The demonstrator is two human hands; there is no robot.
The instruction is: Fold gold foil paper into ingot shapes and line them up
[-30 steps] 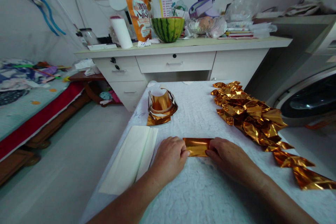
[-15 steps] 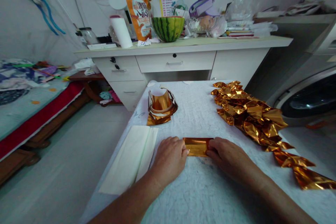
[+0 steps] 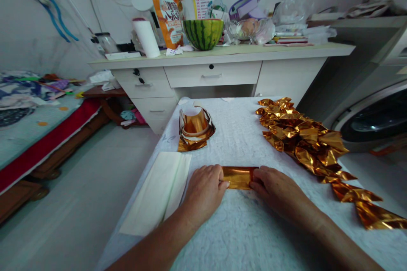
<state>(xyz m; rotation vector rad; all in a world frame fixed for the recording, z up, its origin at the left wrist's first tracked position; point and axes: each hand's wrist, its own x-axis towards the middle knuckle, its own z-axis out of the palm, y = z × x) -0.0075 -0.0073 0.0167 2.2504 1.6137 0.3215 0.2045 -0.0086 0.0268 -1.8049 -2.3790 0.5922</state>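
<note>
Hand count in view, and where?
2: left hand at the left end of the gold foil piece, right hand at its right end. No others show; some fingers are hidden.

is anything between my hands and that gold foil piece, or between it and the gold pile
Nothing visible separates your left hand or right hand from the gold foil piece; both grip it. Toward the gold pile, only your right hand intervenes, then cloth.

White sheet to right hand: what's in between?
Head view: the left hand comes first, then the gold foil strip, its other end held by the right hand.
</note>
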